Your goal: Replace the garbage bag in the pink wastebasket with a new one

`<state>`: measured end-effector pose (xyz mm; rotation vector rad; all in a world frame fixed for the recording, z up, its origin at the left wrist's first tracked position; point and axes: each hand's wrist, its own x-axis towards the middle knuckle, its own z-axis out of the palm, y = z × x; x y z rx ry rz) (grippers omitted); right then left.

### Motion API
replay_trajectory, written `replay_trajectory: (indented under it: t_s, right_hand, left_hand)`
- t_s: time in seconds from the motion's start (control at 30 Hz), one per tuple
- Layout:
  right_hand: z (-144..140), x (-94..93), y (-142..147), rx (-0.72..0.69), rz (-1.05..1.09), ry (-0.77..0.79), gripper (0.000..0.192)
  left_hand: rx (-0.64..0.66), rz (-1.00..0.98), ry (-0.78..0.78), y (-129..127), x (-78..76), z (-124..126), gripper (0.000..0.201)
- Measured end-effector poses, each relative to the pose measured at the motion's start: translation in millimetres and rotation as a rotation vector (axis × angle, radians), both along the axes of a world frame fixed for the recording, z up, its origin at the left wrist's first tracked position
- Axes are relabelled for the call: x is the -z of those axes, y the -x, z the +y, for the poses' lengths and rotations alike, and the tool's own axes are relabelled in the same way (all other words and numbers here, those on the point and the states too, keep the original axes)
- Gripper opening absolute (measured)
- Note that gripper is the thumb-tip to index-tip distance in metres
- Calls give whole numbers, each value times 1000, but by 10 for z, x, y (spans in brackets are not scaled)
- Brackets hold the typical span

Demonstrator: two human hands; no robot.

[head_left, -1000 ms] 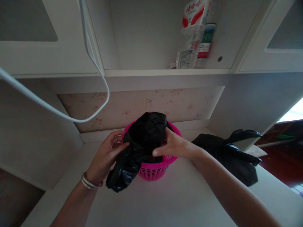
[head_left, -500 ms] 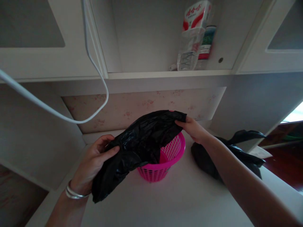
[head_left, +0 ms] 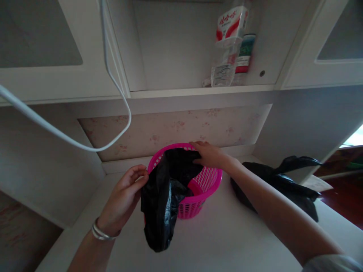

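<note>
A black plastic bag lies partly inside a bright pink, perforated plastic basket and hangs over its left front rim. My left hand, with silver bangles at the wrist, pinches the bag's left edge between thumb and fingers, beside the basket. My right hand is at the basket's back rim, its fingers over the rim and its thumb on the bag inside, gripping the bag there. The bag covers much of the basket's left side; the pink inner wall shows on the right.
A filled black plastic bag sits on the white surface at the right, partly behind my right forearm. Clear plastic bottles stand on the shelf above. A white cable loops down at upper left.
The bag, stretched above the basket before, is now lowered partly into it. My right hand has moved left and down to the back rim; my left hand has shifted right.
</note>
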<state>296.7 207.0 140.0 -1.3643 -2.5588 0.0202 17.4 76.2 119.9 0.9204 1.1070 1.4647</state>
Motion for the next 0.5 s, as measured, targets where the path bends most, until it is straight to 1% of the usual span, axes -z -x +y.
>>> replay_trajectory:
  t_s: [0.03, 0.07, 0.1, 0.13, 0.17, 0.2, 0.27, 0.3, 0.33, 0.4, 0.47, 0.5]
  right_hand:
    - [-34, -41, -46, 17, 100, -38, 81]
    - [-87, -87, -77, 46, 230, -72, 83]
    - [-158, -134, -89, 79, 375, -89, 78]
    - [-244, -178, -78, 100, 510, -69, 69]
    - [-341, -217, -44, 101, 610, -1, 60]
    - [-441, -247, 11, 82, 656, 105, 56]
    - [-620, -274, 162, -17, 632, 309, 56]
    - [-686, -270, 245, -84, 590, 350, 56]
    - [-729, -257, 322, -153, 544, 349, 53]
    - [-754, -213, 437, -271, 476, 312, 39]
    - [-725, -166, 466, -308, 510, 367, 23]
    - [-707, -149, 442, -284, 577, 424, 23]
  left_hand:
    - [1, 9, -6, 1, 7, -4, 40]
    - [5, 15, -13, -4, 10, -12, 39]
    - [14, 17, -21, -17, 10, -23, 38]
    - [23, 15, -30, -38, 7, -36, 37]
    - [32, 14, -38, -65, 3, -51, 37]
    - [42, 16, -44, -99, -2, -66, 37]
    - [68, 18, -57, -172, -5, -91, 36]
    - [82, 17, -61, -205, -1, -99, 34]
    - [96, 12, -61, -232, 7, -101, 32]
    - [107, -16, -61, -259, 33, -91, 27]
    - [65, -52, -93, -240, 68, -68, 20]
    - [23, -66, -124, -212, 86, -57, 16]
